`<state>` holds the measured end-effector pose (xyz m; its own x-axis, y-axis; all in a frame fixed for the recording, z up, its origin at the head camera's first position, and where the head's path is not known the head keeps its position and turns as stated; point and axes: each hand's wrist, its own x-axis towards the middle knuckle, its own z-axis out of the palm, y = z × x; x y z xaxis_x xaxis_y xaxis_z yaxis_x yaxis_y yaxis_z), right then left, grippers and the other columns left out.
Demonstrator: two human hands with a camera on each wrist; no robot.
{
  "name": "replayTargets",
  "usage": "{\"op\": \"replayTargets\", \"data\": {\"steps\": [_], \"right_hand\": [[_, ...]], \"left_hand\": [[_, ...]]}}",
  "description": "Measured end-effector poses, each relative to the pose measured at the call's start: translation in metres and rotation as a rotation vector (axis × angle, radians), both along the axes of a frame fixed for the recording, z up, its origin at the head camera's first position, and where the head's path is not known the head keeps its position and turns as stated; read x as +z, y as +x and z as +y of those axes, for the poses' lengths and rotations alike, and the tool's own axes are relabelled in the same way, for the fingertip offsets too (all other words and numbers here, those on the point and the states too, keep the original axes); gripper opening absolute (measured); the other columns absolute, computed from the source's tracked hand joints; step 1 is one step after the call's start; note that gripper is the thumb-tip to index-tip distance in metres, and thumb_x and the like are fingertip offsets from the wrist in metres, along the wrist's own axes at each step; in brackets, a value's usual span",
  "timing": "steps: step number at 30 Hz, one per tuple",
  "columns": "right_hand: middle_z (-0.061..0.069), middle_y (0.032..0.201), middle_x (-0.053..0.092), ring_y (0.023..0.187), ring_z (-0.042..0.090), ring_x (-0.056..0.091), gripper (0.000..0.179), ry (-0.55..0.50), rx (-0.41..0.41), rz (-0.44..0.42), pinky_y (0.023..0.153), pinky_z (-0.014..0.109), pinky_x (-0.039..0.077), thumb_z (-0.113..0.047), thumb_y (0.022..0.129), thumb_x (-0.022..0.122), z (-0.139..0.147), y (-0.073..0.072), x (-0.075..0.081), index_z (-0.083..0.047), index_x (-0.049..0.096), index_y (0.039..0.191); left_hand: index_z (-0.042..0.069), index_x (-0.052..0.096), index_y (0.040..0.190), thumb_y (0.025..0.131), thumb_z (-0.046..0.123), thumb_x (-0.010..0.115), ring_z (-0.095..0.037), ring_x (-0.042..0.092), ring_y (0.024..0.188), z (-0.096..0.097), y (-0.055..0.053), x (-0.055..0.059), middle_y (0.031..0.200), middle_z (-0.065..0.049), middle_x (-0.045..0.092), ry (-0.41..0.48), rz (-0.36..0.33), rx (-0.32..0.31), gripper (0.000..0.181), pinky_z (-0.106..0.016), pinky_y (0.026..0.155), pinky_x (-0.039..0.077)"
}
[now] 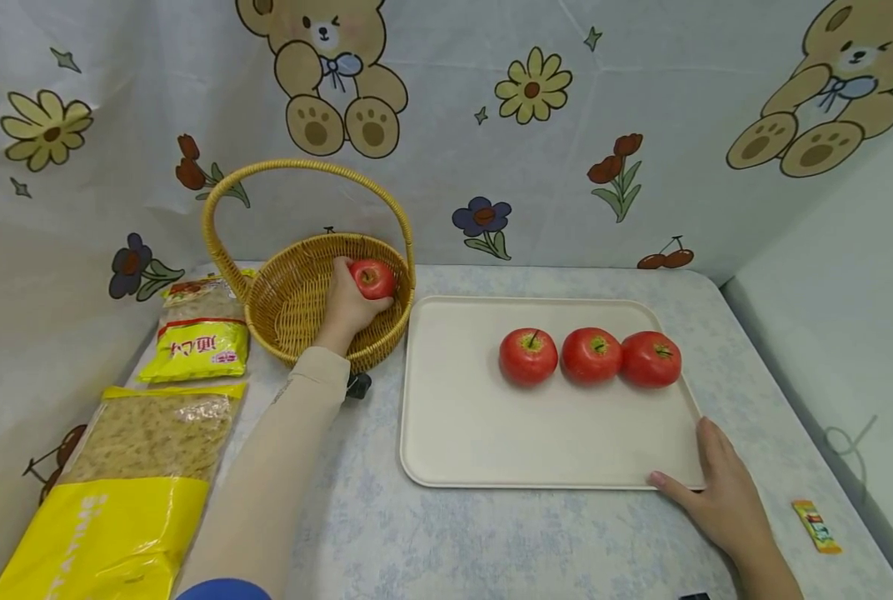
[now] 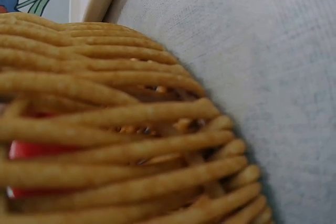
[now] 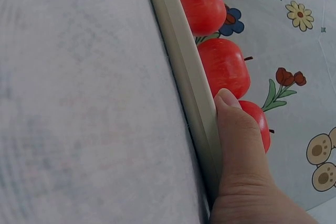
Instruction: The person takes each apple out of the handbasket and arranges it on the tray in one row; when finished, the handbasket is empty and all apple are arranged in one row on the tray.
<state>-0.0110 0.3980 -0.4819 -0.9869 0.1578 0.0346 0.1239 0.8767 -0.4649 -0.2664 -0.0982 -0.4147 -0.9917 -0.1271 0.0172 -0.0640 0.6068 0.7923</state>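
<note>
Inside the round woven basket (image 1: 289, 292), toward its right side, my left hand (image 1: 351, 304) grips a red apple (image 1: 372, 279). Wicker strands (image 2: 115, 114) fill much of the left wrist view, and red shows through their gaps. At the near right corner of the cream tray (image 1: 491, 442), my right hand (image 1: 727, 492) holds the rim, thumb on the front edge and fingers along the right side. The right wrist view has that thumb (image 3: 241, 145) against the rim. Three red apples sit in a row on the tray: left (image 1: 528, 357), middle (image 1: 591, 355) and right (image 1: 651, 359).
Left of the basket lies a small yellow food packet (image 1: 199, 346), with a larger yellow bag (image 1: 132, 517) nearer the front. A little wrapped packet (image 1: 816, 527) lies by the table's right edge. Behind the table hangs a cloth (image 1: 446, 125) printed with bears and flowers.
</note>
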Motion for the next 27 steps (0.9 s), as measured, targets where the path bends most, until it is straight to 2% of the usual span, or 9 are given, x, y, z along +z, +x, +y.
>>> {"op": "replayTargets", "data": {"steps": [7, 12, 19, 23, 27], "right_hand": [[0.035, 0.16, 0.01, 0.147, 0.053, 0.014, 0.123, 0.004, 0.004, 0.005, 0.114, 0.068, 0.017, -0.049, 0.079, 0.079, 0.0, -0.001, 0.001, 0.003, 0.0, 0.157], [0.035, 0.16, 0.01, 0.147, 0.053, 0.015, 0.124, 0.013, -0.006, -0.007, 0.114, 0.068, 0.018, -0.051, 0.079, 0.079, -0.001, -0.001, 0.001, 0.002, -0.001, 0.157], [0.035, 0.16, 0.011, 0.146, 0.053, 0.016, 0.124, 0.006, 0.004, 0.0, 0.113, 0.069, 0.019, -0.05, 0.079, 0.079, 0.0, -0.001, 0.001, 0.002, -0.001, 0.157], [0.035, 0.159, 0.012, 0.146, 0.054, 0.017, 0.122, 0.002, 0.013, 0.01, 0.113, 0.069, 0.019, -0.049, 0.079, 0.079, 0.001, 0.0, 0.0, 0.003, 0.0, 0.157], [0.035, 0.16, 0.011, 0.146, 0.054, 0.017, 0.122, -0.001, 0.011, 0.008, 0.112, 0.07, 0.02, -0.049, 0.079, 0.079, 0.001, 0.0, 0.0, 0.003, 0.0, 0.157]], "left_hand": [[0.006, 0.034, 0.146, 0.075, 0.035, 0.081, -0.037, 0.05, 0.122, -0.002, 0.01, 0.007, 0.134, -0.02, 0.048, -0.124, 0.04, 0.026, 0.089, -0.052, 0.099, 0.049], [0.008, 0.036, 0.145, 0.075, 0.042, 0.078, -0.036, 0.049, 0.123, 0.002, 0.026, 0.025, 0.134, -0.019, 0.048, -0.094, 0.102, 0.049, 0.089, -0.052, 0.097, 0.051], [0.016, 0.037, 0.145, 0.075, 0.044, 0.079, -0.029, 0.047, 0.124, 0.013, 0.066, 0.061, 0.136, -0.013, 0.046, -0.002, 0.185, 0.028, 0.086, -0.051, 0.093, 0.054], [0.016, 0.039, 0.144, 0.075, 0.042, 0.08, -0.027, 0.046, 0.124, 0.024, 0.093, 0.076, 0.135, -0.01, 0.048, 0.008, 0.224, -0.039, 0.085, -0.05, 0.09, 0.055], [0.017, 0.042, 0.143, 0.073, 0.04, 0.082, -0.025, 0.049, 0.12, 0.039, 0.114, 0.082, 0.13, -0.008, 0.05, 0.01, 0.206, -0.121, 0.084, -0.048, 0.087, 0.057]]}}
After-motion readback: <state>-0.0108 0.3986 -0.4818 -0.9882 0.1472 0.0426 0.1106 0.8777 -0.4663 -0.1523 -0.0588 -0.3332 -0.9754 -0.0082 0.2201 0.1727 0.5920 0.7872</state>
